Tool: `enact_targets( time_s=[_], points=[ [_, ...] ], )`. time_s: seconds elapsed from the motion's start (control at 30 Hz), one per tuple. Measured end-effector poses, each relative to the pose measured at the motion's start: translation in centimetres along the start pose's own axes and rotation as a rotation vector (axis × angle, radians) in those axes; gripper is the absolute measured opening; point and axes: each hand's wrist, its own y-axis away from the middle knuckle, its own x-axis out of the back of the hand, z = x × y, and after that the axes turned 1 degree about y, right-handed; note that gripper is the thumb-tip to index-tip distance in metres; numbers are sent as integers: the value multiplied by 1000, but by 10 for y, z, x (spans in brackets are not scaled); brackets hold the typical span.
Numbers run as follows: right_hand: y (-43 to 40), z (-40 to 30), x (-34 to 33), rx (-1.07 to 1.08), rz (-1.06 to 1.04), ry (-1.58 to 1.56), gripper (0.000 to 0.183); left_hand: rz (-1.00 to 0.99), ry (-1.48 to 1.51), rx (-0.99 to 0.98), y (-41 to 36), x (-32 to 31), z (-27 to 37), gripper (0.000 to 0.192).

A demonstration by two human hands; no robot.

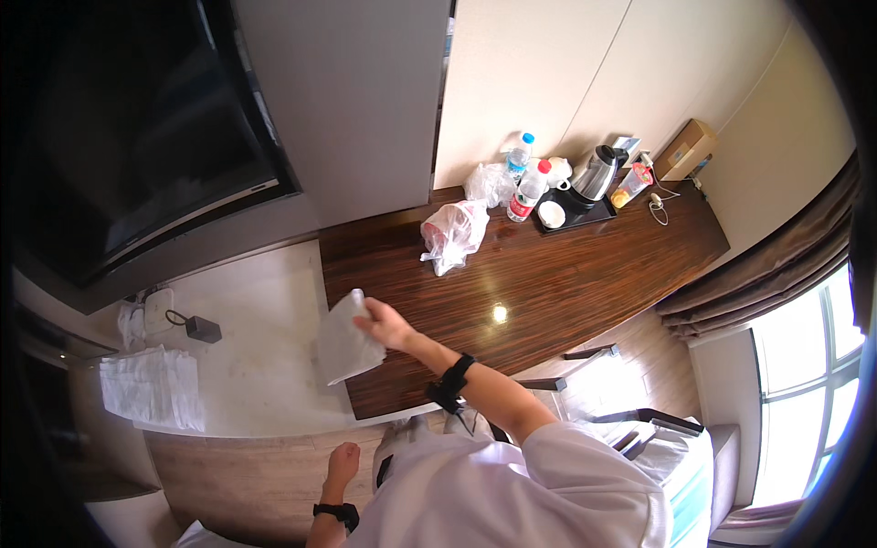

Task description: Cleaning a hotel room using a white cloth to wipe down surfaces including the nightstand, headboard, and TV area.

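My right hand (pixel 384 325) grips a folded white cloth (pixel 348 342) by its upper edge; the cloth hangs over the line where the dark wooden desktop (pixel 425 301) meets a pale counter (pixel 267 342). Low over the floor, my left hand (pixel 344 460) is closed in a loose fist, and nothing shows in it. Beyond my right hand, on the wood, lies a knotted clear plastic bag (pixel 455 233) with something pinkish inside. Another crumpled plastic bag (pixel 489 183) sits behind it, beside a blue-capped bottle (pixel 519 159) and a red-capped bottle (pixel 529 193).
A black tray (pixel 590 214) bears a steel kettle (pixel 596 175), a white teapot and a white cup (pixel 551 214). Past it stand a drink cup (pixel 632 185) and a cardboard box (pixel 686 151). Folded white cloths (pixel 151 388) and a dark adapter (pixel 203 329) lie at left. A chair stands at right.
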Motion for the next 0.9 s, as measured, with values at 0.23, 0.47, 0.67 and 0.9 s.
enact_targets(
  time_s=[0.23, 0.47, 0.67, 0.9],
  points=[
    [63, 113, 148, -240, 292, 298, 36, 71, -68, -55, -8, -34, 60, 23],
    [154, 160, 326, -300, 581, 254, 23, 96, -95, 81, -23, -62, 99, 24],
    [265, 142, 473, -292, 875, 439, 21, 153, -282, 75, -41, -57, 131, 28],
    [286, 63, 504, -166, 1082, 647, 14, 113, -286, 127, -60, -46, 127, 31]
  ],
)
